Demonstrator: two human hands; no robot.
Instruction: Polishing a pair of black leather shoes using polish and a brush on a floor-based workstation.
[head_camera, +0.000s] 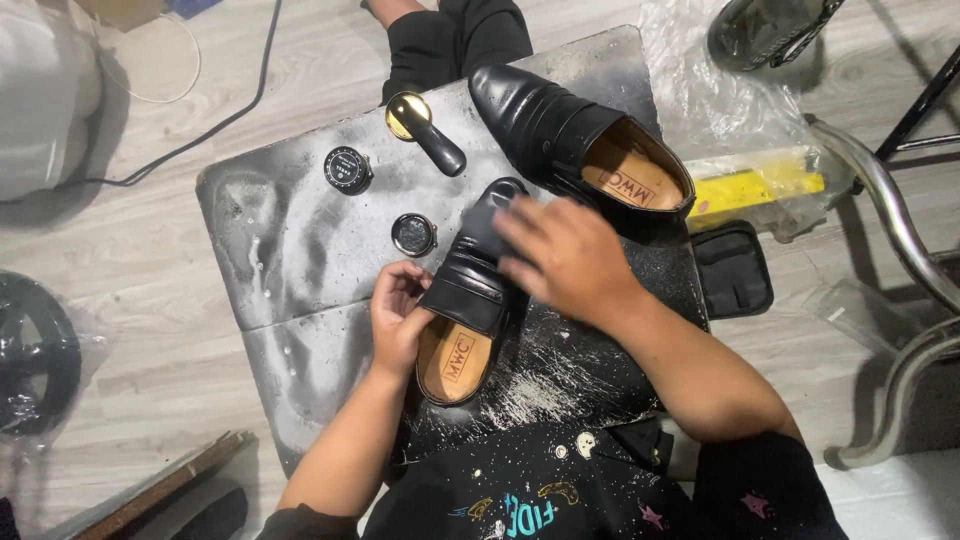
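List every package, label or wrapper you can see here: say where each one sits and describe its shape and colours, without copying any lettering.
Round tin, board's far left: black lid, pale label.
Small tin, beside left hand: round, black and silver.
Insole labels, held shoe and far shoe: dark print on tan.
Yellow packet, right: long, in clear plastic.

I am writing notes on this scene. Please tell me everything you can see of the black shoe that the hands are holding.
The near shoe is a black slip-on of glossy, leather-like material, with pleated folds across its upper and a tan insole. It lies on the stained dark board, toe pointing away. The left hand grips its side at the opening; the blurred right hand rests over its toe part.
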